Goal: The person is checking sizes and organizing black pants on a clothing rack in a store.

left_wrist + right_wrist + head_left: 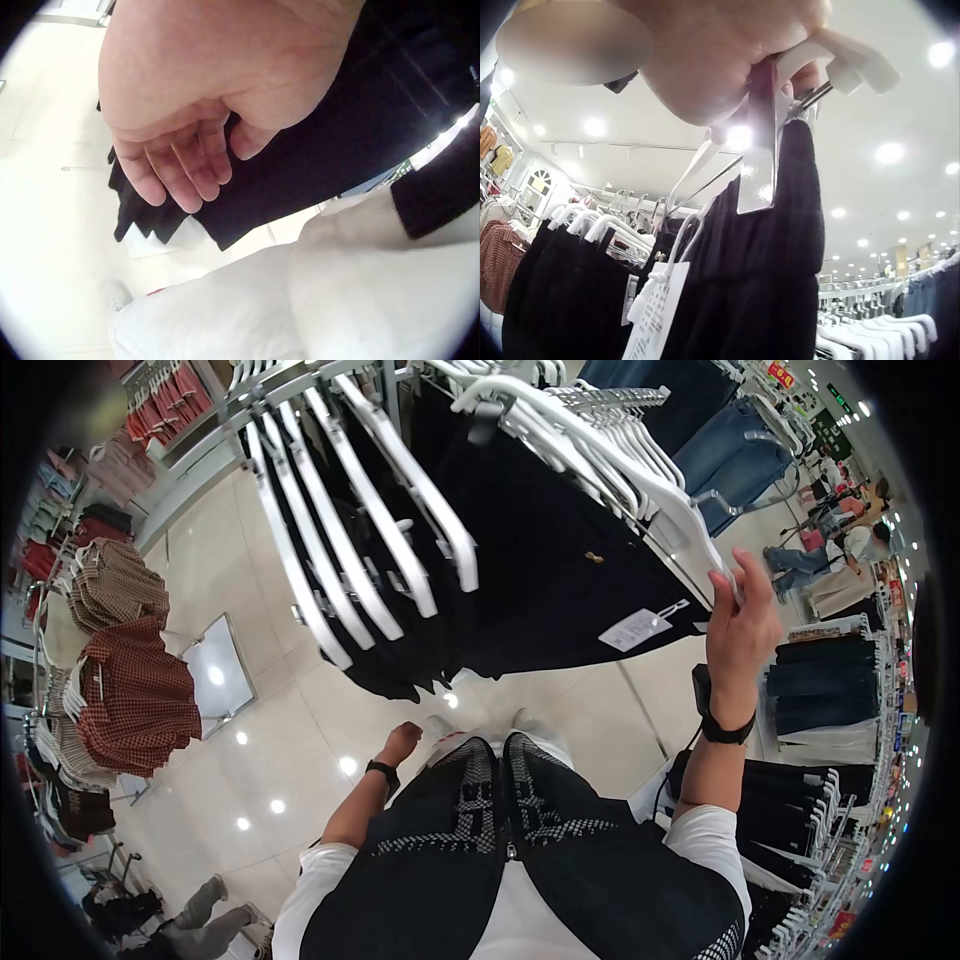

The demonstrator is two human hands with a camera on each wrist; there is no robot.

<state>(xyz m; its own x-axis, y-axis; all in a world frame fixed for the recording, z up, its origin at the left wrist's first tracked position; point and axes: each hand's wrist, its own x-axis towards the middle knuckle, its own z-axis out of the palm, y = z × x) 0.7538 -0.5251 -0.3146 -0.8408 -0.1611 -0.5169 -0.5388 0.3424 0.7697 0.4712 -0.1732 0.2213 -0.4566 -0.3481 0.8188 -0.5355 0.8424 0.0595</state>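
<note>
My right hand (745, 625) grips the end of a white hanger (600, 432), thumb on one side and fingers on the other. From this hanger hangs a black garment (560, 550) with a gathered waistband, seen close in the right wrist view. A white paper tag (660, 315) dangles from it on a string, and a small gold emblem shows on the cloth in the head view. Low beside my body, my left hand (403, 740) holds nothing. In the left wrist view its fingers (176, 169) hang loosely curled in front of black cloth.
More white hangers (335, 540) with black clothes crowd the rack to the left of the garment. Blue jeans (735, 460) hang behind it. Checked shirts (140, 695) hang at far left, near a floor mirror (218, 670). Folded dark trousers (825, 685) hang at right. Other people stand farther off.
</note>
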